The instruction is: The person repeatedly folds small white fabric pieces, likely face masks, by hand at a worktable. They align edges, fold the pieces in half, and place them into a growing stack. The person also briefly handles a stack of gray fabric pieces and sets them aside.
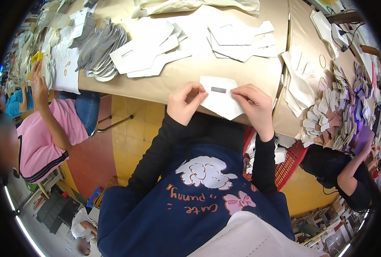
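Together, both hands, left hand [185, 103] and right hand [253, 105], pinch a white cut piece [219, 102] bearing a small grey label [218, 89].

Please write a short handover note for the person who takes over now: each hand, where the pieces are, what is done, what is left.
Left hand: pinches the left edge of the white cut piece at the table edge.
Right hand: pinches its right side, beside the small grey strip on it.
Done: the strip lies on the piece.
Left: loose white pieces lie further back, with none visibly bearing a strip; a grey stack is at far left.
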`<state>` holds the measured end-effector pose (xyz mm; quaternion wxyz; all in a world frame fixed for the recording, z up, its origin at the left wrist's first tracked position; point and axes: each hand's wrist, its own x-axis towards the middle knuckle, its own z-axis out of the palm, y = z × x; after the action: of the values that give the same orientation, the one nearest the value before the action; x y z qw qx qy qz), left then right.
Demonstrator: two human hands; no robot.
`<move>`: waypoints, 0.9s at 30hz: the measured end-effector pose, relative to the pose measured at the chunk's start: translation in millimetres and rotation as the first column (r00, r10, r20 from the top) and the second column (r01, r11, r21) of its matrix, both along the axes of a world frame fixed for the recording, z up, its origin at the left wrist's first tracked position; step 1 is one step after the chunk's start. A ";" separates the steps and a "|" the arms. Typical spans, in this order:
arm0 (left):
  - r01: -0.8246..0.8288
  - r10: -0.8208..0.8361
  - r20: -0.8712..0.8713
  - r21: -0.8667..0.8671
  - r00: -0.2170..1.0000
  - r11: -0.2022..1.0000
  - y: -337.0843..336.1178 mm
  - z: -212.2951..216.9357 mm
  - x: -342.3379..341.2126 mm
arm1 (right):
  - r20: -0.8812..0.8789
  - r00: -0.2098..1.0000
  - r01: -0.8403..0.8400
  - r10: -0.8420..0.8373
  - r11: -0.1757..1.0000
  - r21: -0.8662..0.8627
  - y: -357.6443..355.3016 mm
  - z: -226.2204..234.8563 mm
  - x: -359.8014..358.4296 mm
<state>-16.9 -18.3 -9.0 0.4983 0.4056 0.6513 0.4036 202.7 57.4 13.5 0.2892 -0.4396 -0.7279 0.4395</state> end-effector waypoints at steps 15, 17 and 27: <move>0.021 0.041 -0.521 0.113 0.853 0.993 12.7 -9.0 6.2 | 0.120 0.990 -0.075 0.068 0.996 0.050 15.2 -21.6 -2.7; 0.016 0.041 -0.530 0.102 0.847 0.995 12.9 -8.2 7.5 | 0.122 0.989 -0.086 0.080 0.995 0.041 16.7 -20.9 -3.1; 0.012 0.036 -0.550 0.084 0.834 0.996 13.6 -7.8 8.7 | 0.140 0.986 -0.091 0.093 0.996 -0.020 21.4 -17.1 -3.1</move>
<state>-8.2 -4.7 -16.8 0.2697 0.5210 0.7523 0.2998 199.6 78.8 -3.5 0.2134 -0.4373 -0.7631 0.4254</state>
